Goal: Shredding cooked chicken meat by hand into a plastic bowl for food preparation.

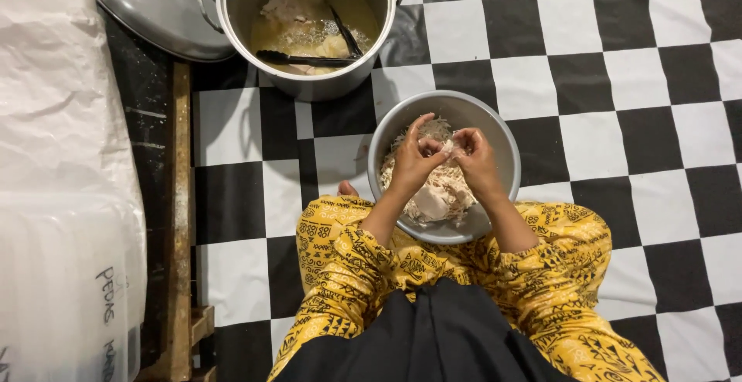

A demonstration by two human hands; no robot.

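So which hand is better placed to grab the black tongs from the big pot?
Probably the left hand: the tongs lie in the pot up on the left side. The right hand would have to cross over.

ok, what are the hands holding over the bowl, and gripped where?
Both hands, left hand and right hand, pinch one small pale piece of cooked meat between fingertips, each at one end, above the metal bowl of shredded meat.

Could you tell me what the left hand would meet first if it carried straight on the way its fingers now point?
The left hand points up and right, toward the right hand, with a bit of pale meat pinched between them. It would probably meet that meat and the other fingers first; depth is hard to judge from above.
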